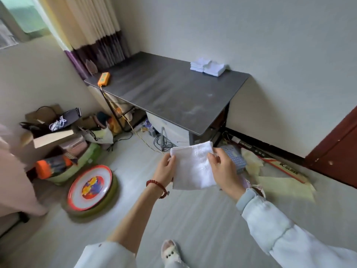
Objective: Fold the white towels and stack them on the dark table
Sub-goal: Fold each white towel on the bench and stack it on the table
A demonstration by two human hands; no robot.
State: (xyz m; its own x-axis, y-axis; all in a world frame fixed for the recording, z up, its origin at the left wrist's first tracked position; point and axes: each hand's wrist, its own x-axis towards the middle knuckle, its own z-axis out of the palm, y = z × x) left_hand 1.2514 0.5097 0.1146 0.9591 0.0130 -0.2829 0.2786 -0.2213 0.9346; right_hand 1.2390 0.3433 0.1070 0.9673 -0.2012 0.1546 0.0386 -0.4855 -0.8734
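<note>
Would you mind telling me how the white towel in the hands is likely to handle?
The white towel probably handles floppy: its lower edge hangs unsupported below the left hand and right hand. It looks light, since fingertip pinches suffice, and its textured weave seems unlikely to slip.

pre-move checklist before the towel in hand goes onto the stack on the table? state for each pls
1. Both hands on the towel: ok. Left hand holds its left edge, right hand its right edge.
2. Towel folded: ok so far; it reads as a compact rectangle, number of layers cannot tell.
3. Target stack present: ok, white folded towels at the far right of the dark table, by the wall.
4. Stack tidy: not ok, it looks like two offset piles.
5. Tabletop path to the stack: ok; the orange device sits at the far left edge.
6. Towel within reach of the table: not ok, it is held over the floor, short of the table.
</note>
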